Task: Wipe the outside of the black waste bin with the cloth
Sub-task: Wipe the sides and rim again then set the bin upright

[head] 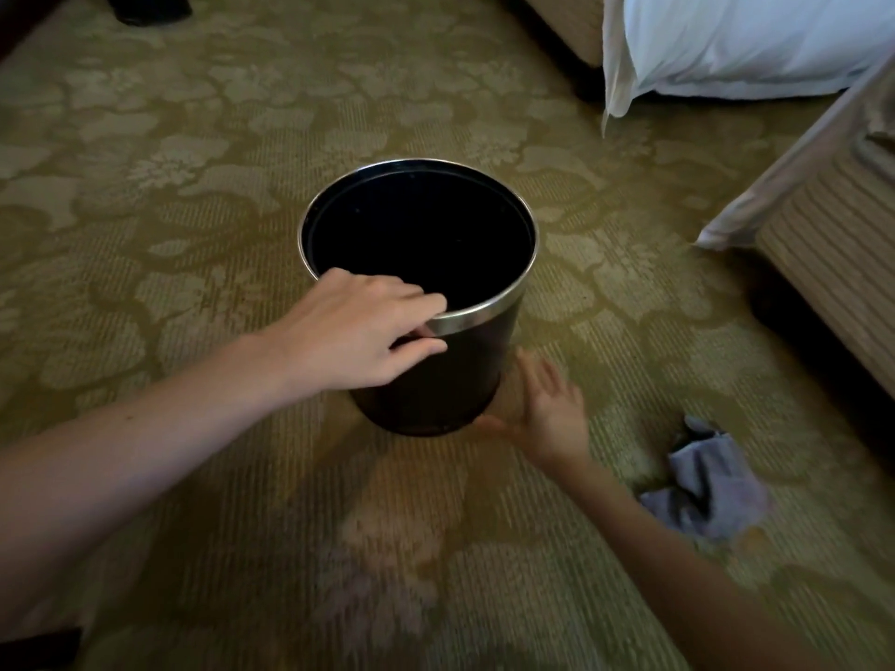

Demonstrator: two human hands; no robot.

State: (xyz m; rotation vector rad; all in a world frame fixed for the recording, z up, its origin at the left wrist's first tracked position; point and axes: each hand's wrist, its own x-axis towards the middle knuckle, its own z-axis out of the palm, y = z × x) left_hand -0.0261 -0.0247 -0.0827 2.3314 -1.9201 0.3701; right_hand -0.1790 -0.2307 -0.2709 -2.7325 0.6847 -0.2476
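Our left hand (358,331) grasps the near rim of the black waste bin (465,370), with the fingers hooked over the silver band (484,314) and the thumb pressed against the outer wall just beneath it. The bin stands upright on the patterned carpet (193,186) between our hands. Our right hand (547,409), blurred, is flat and spread against the bin's lower side near the base and holds nothing. The cloth (707,486) lies crumpled on the carpet, right of our right hand and apart from it.

Dim warm room light, motion-blurred right hand (547,414), wide-angle bending at edges
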